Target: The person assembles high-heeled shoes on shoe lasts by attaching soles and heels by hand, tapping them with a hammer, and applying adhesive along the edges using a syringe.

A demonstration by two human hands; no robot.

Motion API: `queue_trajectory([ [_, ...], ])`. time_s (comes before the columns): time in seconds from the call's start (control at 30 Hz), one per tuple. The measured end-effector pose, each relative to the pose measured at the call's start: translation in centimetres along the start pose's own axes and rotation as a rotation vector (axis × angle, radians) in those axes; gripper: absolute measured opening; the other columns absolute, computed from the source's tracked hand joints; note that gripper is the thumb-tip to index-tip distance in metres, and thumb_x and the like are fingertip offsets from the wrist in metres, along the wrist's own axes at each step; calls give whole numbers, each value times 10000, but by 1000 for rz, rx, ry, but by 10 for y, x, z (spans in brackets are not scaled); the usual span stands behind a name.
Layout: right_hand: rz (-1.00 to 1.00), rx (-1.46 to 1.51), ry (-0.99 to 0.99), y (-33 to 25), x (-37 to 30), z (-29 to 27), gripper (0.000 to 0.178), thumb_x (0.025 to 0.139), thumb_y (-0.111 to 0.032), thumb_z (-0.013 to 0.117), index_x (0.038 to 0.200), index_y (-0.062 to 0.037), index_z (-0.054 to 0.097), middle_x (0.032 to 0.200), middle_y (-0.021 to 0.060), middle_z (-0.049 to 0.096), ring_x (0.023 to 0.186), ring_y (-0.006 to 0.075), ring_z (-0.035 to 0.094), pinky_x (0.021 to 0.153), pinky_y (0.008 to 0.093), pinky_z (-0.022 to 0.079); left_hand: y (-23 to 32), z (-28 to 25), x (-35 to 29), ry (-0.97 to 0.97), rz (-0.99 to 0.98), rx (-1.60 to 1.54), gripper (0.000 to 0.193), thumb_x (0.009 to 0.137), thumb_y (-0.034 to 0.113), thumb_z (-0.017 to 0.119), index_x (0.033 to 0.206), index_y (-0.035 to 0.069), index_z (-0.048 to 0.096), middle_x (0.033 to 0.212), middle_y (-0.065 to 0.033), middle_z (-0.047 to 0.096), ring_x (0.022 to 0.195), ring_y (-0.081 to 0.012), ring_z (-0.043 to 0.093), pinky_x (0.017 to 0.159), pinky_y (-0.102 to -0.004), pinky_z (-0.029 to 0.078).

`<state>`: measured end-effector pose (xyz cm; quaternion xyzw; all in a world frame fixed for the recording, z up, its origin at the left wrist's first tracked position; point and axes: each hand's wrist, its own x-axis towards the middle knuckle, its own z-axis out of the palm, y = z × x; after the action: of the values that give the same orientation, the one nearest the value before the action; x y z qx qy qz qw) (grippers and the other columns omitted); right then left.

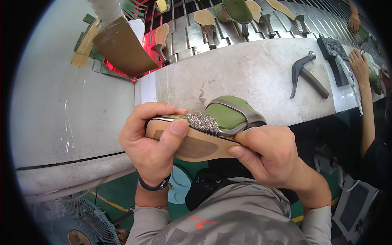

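Observation:
Between my two hands is a shoe on a green last (229, 115), held over the bench's near edge with its tan sole (204, 148) tilted toward me. A glittery strap (203, 123) crosses its front part, and a grey metallic strap runs round the heel end. My left hand (153, 141) wraps the toe end, thumb pressed on the sole. At the other end my right hand (271, 155) pinches the sole's edge between thumb and fingers. Where the right fingers meet the shoe, part of it is hidden.
A shoemaker's hammer (312, 81) lies on the pale bench (179, 81), right of the shoe. Behind it, a slatted metal conveyor (228, 41) carries several soles and a green last. Brown card (122, 47) stands at back left. A co-worker's arm (366, 110) reaches in at right; a fan (77, 222) is below left.

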<state>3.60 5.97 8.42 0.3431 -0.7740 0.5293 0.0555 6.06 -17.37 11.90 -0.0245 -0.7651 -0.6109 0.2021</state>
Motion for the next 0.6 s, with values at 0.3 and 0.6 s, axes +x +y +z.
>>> queue_trajectory([
  [0.3, 140, 183, 3, 2, 1, -4, 234, 892, -159, 822, 805, -27, 649, 621, 116, 575, 528, 310, 599, 511, 390, 474, 3, 3, -6, 1, 22, 45, 311, 831, 86, 863, 1068, -12, 686, 997, -108, 727, 925, -188, 723, 848, -310, 573],
  [0.6, -73, -84, 155, 21, 11, -27, 382, 766, -262, 922, 1001, -16, 749, 937, 140, 753, 817, 313, 717, 751, 398, 572, 5, 19, -4, -215, 363, 329, 643, 634, 271, 1052, 1088, 6, 682, 935, -123, 736, 791, -204, 707, 679, -318, 557],
])
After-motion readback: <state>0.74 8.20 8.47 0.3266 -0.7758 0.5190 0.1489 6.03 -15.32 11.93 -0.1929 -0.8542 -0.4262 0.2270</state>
